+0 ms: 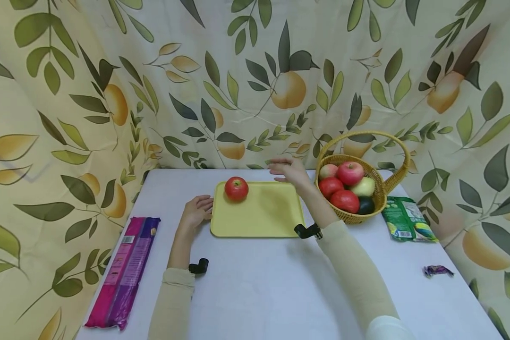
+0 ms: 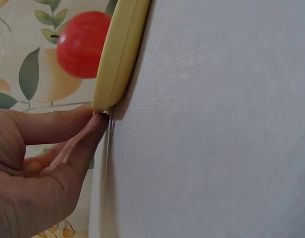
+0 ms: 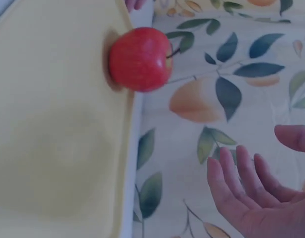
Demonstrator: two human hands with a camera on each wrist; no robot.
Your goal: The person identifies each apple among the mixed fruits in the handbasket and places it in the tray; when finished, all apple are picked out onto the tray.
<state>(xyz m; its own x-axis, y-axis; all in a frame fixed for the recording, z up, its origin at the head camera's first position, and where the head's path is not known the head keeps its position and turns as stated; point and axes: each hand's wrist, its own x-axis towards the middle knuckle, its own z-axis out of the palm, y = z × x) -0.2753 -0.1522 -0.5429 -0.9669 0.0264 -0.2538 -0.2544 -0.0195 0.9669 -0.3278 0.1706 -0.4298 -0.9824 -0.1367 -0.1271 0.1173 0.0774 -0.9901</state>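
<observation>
Beside the fruit basket point(image 1: 379, 190), the right hand point(image 1: 292, 173) hovers, fingers spread. The left hand point(image 1: 196, 211) pinches a yellow tray point(image 1: 255, 217) bearing a glossy red apple point(image 1: 236, 190).

Light beige sleeves point(image 1: 352, 269), creased at the left cuff point(image 1: 178, 276), give way to white fabric point(image 1: 388, 328) farther up on the right, with a small, angled black device point(image 1: 199, 266) at each wrist point(image 1: 180, 255).

Apple point(image 1: 236, 189) on tray point(image 1: 259, 217), back left; basket point(image 1: 352, 218) right of tray; packet point(image 1: 123, 274) far left.
</observation>
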